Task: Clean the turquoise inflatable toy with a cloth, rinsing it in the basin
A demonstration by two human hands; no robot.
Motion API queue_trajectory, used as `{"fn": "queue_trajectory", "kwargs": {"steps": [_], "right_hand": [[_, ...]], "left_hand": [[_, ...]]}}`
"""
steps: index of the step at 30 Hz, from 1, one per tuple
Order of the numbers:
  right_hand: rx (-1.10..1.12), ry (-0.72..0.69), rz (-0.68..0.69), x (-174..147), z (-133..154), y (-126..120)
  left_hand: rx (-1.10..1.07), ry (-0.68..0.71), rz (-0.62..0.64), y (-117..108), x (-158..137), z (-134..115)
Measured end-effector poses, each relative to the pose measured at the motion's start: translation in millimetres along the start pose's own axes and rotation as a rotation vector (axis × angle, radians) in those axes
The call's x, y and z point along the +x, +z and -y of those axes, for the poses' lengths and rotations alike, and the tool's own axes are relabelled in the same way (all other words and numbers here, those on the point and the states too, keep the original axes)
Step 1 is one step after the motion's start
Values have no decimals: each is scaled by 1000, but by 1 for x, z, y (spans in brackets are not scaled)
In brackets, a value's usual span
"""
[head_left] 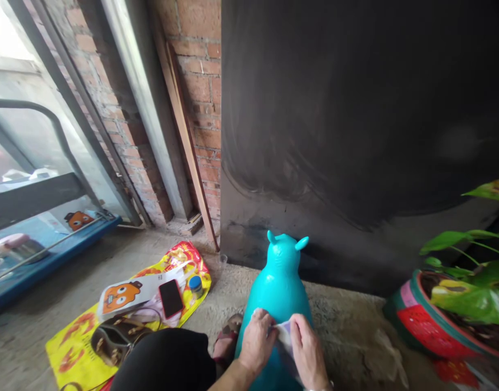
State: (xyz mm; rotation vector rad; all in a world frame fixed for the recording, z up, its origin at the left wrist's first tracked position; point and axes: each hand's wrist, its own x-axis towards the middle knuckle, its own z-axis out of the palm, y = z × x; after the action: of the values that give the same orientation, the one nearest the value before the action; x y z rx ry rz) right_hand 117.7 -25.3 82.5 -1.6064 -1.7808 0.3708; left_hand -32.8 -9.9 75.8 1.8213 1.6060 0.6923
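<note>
A teal inflatable animal toy [279, 282] with two small ears stands on the concrete floor right in front of me, facing a dark wall. Both hands rest on its back. My left hand [257, 339] and my right hand [308, 347] pinch a small pale cloth or wipe [284, 331] between them, pressed against the toy's surface. My dark-trousered knee [168, 361] is at the lower left, and a sandalled foot [227, 339] shows beside the toy.
A yellow printed bag [76, 347] lies on the floor at left with a red phone [170, 298], a white box with an orange cartoon face [122, 296], a blue-capped jar [195, 284] and a brown handbag [114, 339]. A potted plant [444, 315] stands at right. A blue trolley [37, 260] is far left.
</note>
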Motion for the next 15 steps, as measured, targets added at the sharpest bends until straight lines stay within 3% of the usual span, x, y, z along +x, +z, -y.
{"fn": "queue_trajectory", "kwargs": {"steps": [5, 9, 12, 15], "right_hand": [[35, -76, 113, 5, 14, -23], [2, -161, 205, 5, 6, -28], [-142, -197, 229, 2, -13, -29], [-405, -122, 180, -7, -38, -32]], "left_hand": [[-17, -29, 8, -2, -6, 11], [-41, -84, 31, 2, -12, 22], [-35, -144, 48, 3, -14, 32], [-30, -211, 66, -3, -16, 39]]}}
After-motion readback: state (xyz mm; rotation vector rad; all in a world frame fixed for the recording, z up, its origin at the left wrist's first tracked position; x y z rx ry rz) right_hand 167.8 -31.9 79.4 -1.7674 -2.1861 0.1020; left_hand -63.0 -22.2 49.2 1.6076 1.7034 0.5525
